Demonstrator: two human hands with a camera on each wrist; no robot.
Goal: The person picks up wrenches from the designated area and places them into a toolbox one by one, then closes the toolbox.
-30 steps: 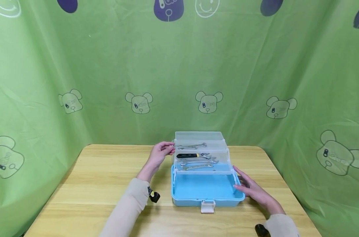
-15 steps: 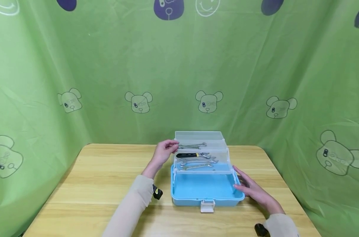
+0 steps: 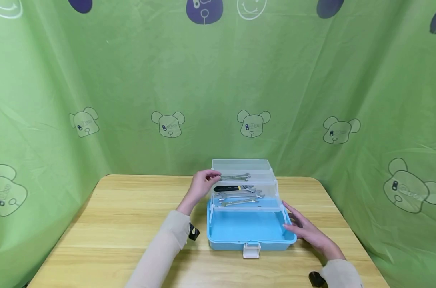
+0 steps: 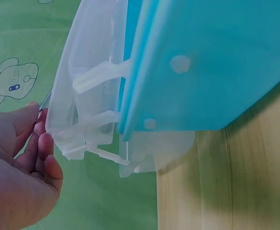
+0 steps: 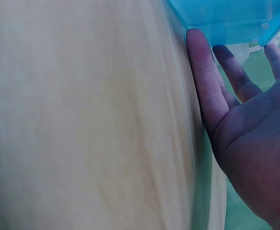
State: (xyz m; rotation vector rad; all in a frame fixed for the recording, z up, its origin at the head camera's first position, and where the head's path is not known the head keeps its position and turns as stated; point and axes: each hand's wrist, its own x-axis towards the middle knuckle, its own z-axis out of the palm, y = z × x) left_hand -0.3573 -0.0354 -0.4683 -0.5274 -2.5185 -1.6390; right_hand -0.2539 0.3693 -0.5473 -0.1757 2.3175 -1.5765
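Note:
A blue toolbox stands unfolded on the table, its clear trays stepped up behind the base. My left hand is at the left end of the upper tray, pinching a slim silver wrench between thumb and fingers. Another wrench seems to lie beside it in that tray; the two overlap. In the lower tray lie an adjustable wrench with a black and yellow handle, a larger open-ended wrench and a smaller wrench. My right hand rests against the toolbox's right side, fingers spread and fairly straight.
A white latch hangs at the toolbox's front. Its translucent lid stands raised at the back. The wooden table reaches out on both sides, with a green printed curtain behind and around it.
My left hand has moved to the right, bringing the pinched wrench farther over the upper tray. The right hand and the toolbox have stayed put.

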